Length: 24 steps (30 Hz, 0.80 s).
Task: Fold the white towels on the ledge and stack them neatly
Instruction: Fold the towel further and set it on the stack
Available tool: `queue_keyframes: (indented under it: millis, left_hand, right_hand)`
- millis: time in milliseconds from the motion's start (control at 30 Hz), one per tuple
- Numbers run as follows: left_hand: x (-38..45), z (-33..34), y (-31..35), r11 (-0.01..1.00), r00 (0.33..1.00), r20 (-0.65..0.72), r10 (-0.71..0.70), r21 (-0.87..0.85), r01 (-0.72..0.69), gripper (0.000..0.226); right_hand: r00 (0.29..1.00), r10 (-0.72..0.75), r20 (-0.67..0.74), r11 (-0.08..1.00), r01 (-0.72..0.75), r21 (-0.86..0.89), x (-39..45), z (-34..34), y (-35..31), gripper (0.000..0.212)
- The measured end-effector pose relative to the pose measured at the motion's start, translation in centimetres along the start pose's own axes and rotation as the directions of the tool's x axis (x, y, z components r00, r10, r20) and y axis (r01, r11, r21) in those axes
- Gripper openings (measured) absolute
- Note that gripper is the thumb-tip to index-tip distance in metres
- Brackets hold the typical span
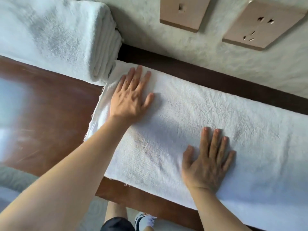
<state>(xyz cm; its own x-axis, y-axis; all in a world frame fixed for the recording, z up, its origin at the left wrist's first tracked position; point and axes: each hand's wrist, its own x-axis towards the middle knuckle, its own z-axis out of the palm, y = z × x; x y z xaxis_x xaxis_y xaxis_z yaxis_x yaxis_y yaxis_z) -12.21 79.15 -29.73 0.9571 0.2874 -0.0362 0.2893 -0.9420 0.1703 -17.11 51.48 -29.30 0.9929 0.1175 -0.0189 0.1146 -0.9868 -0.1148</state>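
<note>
A long white towel (216,117) lies folded lengthwise along the brown wooden ledge (55,114), running from the middle to the right edge of view. My left hand (131,95) presses flat on its left end, fingers straight and spread. My right hand (208,160) lies flat on the towel near its front edge, fingers straight. A stack of folded white towels (58,35) sits on the ledge at the upper left, touching the long towel's left end.
A textured white wall (200,52) rises behind the ledge with two beige socket plates (183,12) (261,24). Below the ledge's front edge are pale floor (93,214), my knee and a shoe (145,220). Bright glare covers the ledge's left part.
</note>
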Motion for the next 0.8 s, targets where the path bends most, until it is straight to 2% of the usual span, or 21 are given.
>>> queue_keyframes:
  millis: [100,167,233,267,400,500,533,567,600,667,700,733,800]
  left_hand:
    - [-2.0,-0.2,2.0,0.995,0.999,-0.038,-0.026,-0.098,0.022,0.066]
    - [-6.2,0.1,4.7,0.985,0.999,-0.011,0.045,-0.169,-0.046,0.065]
    - [-11.1,0.1,6.9,0.983,0.993,0.055,0.103,-0.156,-0.094,0.062]
    - [-13.0,-0.1,6.7,0.99,0.993,0.09,0.072,-0.127,-0.06,0.062]
    - [-14.2,-0.9,1.3,0.97,0.962,0.13,-0.239,-0.011,0.242,0.069]
    - [-12.5,-1.7,-2.2,0.929,0.926,0.091,-0.367,-0.009,0.369,0.07]
    - [-11.5,-2.0,-2.4,0.939,0.939,0.05,-0.34,-0.037,0.342,0.069]
    - [-10.5,-2.2,-2.0,0.967,0.968,0.006,-0.25,-0.057,0.25,0.069]
    - [-9.5,-2.2,-1.3,0.993,0.995,-0.019,-0.103,-0.059,0.101,0.067]
    - [-7.1,-1.7,0.2,0.98,0.981,0.003,0.195,-0.033,-0.195,0.063]
    - [-5.8,-1.4,0.5,0.966,0.966,0.033,0.256,-0.025,-0.256,0.063]
    - [-4.5,-1.1,0.4,0.97,0.968,0.058,0.244,-0.019,-0.244,0.063]
    - [-2.2,-0.7,-0.7,0.996,0.993,0.07,0.092,0.01,-0.093,0.065]
  right_hand:
    - [1.0,0.006,0.019,1.0,-0.006,-0.001,0.1,-0.1,-0.2,0.075]
    - [1.0,-0.003,0.001,1.0,0.003,0.006,0.1,-0.2,-0.1,0.075]
    - [1.0,-0.005,-0.014,1.0,0.005,0.029,0.2,-0.3,0.3,0.075]
    - [1.0,-0.007,0.001,0.999,0.007,0.054,0.1,-0.3,0.2,0.075]
    - [1.0,0.01,0.0,0.996,-0.01,0.086,-0.2,-0.6,-0.4,0.074]
    - [1.0,0.005,-0.008,0.995,-0.004,0.095,-0.4,-0.6,-0.5,0.074]
    - [1.0,0.007,-0.011,0.995,-0.006,0.096,-0.3,-0.5,-0.5,0.074]
    - [1.0,0.012,-0.013,0.995,-0.011,0.095,-0.3,-0.5,-0.5,0.074]
    - [1.0,0.013,-0.011,0.996,-0.012,0.09,-0.3,-0.5,-0.4,0.074]
    - [1.0,0.004,0.004,0.997,-0.004,0.082,-0.2,-0.4,-0.3,0.076]
    - [1.0,0.003,0.012,0.997,-0.004,0.081,-0.1,-0.4,-0.3,0.076]
    - [1.0,0.005,0.014,0.997,-0.007,0.079,-0.1,-0.3,-0.3,0.076]
    - [1.0,0.002,-0.001,0.997,-0.002,0.083,-0.1,-0.3,-0.3,0.076]
